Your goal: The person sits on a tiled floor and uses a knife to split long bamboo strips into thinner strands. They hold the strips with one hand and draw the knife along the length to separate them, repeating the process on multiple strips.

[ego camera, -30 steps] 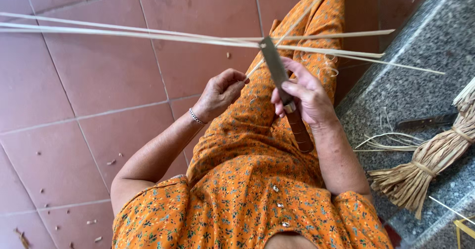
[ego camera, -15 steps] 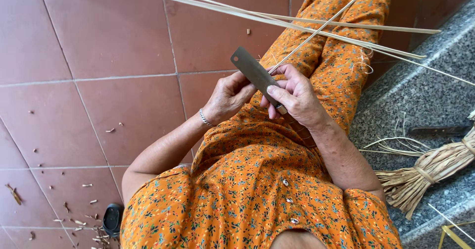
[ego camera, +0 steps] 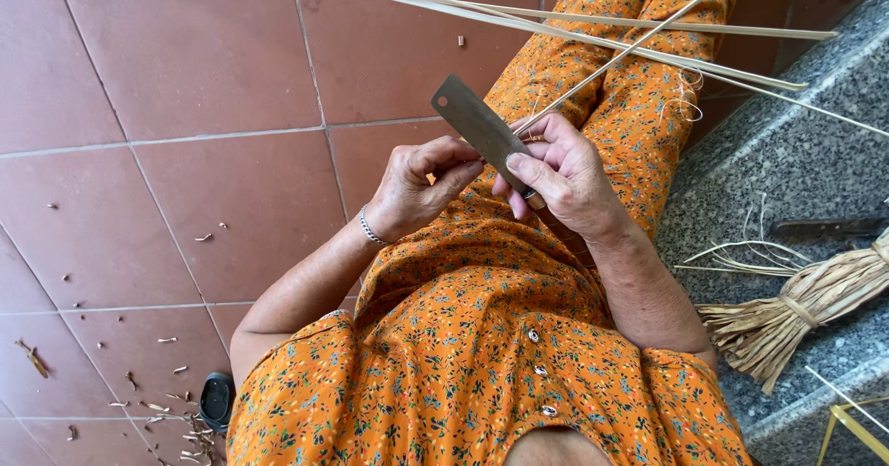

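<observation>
Nearest the camera, an orange dress (ego camera: 482,373) printed with small flowers and closed by a row of pale buttons is seen, soft and loosely draped over the lap. Just above it, the right hand (ego camera: 567,177) is closed around the lower end of a flat metal blade (ego camera: 482,132), the fingers wrapped over it and the thumb laid along its face; the grip end itself is hidden inside the fist. The left hand (ego camera: 419,188), with a thin bracelet (ego camera: 370,230) at the wrist, is curled, its thumb and forefinger pinched together at the blade's edge, where a thin strip (ego camera: 611,63) appears to be held, though the contact is too small to be made out with certainty. The blade is judged to be stiff, fairly light and hard-edged, with a dull grey face and a small hole near its far, squared tip; it is best taken at the lower end and kept clear of the working edge. The strip is judged to be very light, springy and easily split or kinked, so it is best pinched close to the blade rather than far along its length. Beyond the hands, several long pale strips (ego camera: 519,17) are seen fanning across the knees. To the right, a bundle of dry straw-like fibre (ego camera: 806,304), tied at the middle, lies on a speckled grey stone step (ego camera: 787,151). On the reddish tiled floor (ego camera: 185,77), small pale shavings (ego camera: 176,401) are scattered.
</observation>
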